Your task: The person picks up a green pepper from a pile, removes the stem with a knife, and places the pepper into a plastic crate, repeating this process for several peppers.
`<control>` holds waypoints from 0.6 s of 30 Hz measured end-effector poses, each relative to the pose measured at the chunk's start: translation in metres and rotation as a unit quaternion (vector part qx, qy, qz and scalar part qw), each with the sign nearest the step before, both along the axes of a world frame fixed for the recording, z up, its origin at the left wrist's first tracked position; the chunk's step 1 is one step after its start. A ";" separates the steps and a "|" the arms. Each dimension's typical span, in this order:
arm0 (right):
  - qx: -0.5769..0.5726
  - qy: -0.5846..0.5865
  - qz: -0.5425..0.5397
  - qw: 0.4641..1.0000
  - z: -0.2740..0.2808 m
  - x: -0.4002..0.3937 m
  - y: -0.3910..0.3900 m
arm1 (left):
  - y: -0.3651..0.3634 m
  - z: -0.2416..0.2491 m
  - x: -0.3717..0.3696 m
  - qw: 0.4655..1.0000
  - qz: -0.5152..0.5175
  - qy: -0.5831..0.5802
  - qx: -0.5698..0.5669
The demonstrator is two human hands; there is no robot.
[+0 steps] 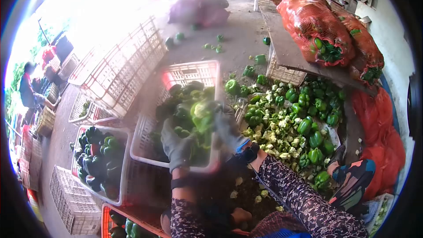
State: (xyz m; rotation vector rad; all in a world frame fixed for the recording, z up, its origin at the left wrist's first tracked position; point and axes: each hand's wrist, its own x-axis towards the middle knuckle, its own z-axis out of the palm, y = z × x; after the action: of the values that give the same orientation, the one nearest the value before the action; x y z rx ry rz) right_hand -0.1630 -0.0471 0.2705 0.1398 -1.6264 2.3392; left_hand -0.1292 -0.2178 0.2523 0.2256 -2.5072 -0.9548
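Observation:
In the head view, my left hand (pixel 178 143), in a grey glove, reaches over the near side of a white plastic crate (pixel 143 150) full of green bell peppers (pixel 165 108). Its thumb and fingers are apart against the peppers; I see nothing clearly gripped. My right hand (pixel 229 128), also gloved and blurred by motion, is at the crate's right side. Against its fingers is a pale green bell pepper (pixel 202 117), smeared by motion, which it appears to hold. A dark band and a blue strap circle the right wrist.
Right of the crate lies a heap of green peppers (pixel 315 139) and pale trimmings (pixel 275 143). Red mesh sacks (pixel 315 24) rest on a board. A crate of dark peppers (pixel 94 158) and an empty white crate (pixel 77 200) stand left. An orange crate (pixel 143 227) is nearest me.

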 end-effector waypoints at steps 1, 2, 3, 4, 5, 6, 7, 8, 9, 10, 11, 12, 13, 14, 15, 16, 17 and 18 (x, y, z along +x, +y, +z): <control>0.014 -0.083 0.102 0.991 -0.003 0.000 0.016 | -0.001 -0.009 -0.004 0.999 -0.031 0.020 -0.034; 0.026 -0.168 0.204 0.964 -0.004 0.002 0.026 | 0.005 0.007 0.002 0.958 -0.151 -0.024 0.242; 0.023 -0.172 0.203 0.964 -0.007 0.003 0.027 | 0.011 0.031 0.011 0.828 -0.254 -0.068 0.495; -0.021 -0.131 0.232 0.964 -0.011 0.002 0.025 | 0.018 0.043 0.012 0.773 -0.316 -0.029 0.549; -0.065 -0.088 0.260 0.959 -0.015 -0.001 0.022 | 0.025 0.048 0.016 0.776 -0.315 -0.031 0.546; -0.056 -0.065 0.261 0.962 -0.025 -0.006 0.018 | 0.031 0.052 0.019 0.793 -0.310 -0.064 0.521; -0.058 -0.064 0.261 0.962 -0.035 -0.009 0.018 | 0.037 0.056 0.022 0.807 -0.305 -0.098 0.496; 0.002 -0.090 0.247 0.965 -0.040 -0.010 0.019 | 0.043 0.058 0.025 0.829 -0.288 -0.076 0.474; 0.064 -0.117 0.233 0.963 -0.044 -0.011 0.019 | 0.045 0.053 0.026 0.828 -0.288 -0.077 0.474; 0.069 -0.117 0.166 0.977 -0.050 -0.009 0.016 | 0.047 0.044 0.026 0.809 -0.287 -0.084 0.506; 0.070 -0.117 0.166 0.977 -0.050 -0.006 0.013 | 0.050 0.040 0.028 0.789 -0.285 -0.091 0.536; 0.131 -0.120 0.086 0.980 -0.051 -0.002 0.008 | 0.056 0.036 0.033 0.793 -0.250 -0.063 0.552; 0.190 -0.121 0.005 0.974 -0.052 0.002 0.003 | 0.061 0.034 0.035 0.792 -0.250 -0.065 0.553; 0.267 -0.092 -0.074 0.956 -0.028 0.021 -0.004 | 0.064 0.032 0.036 0.799 -0.206 -0.027 0.564; 0.268 -0.091 -0.076 0.956 -0.024 0.029 -0.010 | 0.067 0.031 0.034 0.802 -0.162 0.013 0.574; 0.270 -0.057 -0.115 0.954 -0.019 0.036 -0.017 | 0.067 0.028 0.032 0.815 -0.138 0.043 0.561; 0.271 -0.023 -0.153 0.950 -0.014 0.040 -0.024 | 0.068 0.033 0.035 0.816 -0.137 0.044 0.560; 0.339 -0.023 -0.159 0.927 -0.009 0.043 -0.029 | 0.069 0.041 0.039 0.819 -0.121 0.056 0.558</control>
State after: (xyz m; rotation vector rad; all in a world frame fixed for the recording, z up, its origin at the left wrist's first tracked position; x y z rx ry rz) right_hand -0.1204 -0.0762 0.2614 -0.0389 -2.2230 1.4804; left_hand -0.0901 -0.1488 0.2937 0.1789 -1.5785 -2.3631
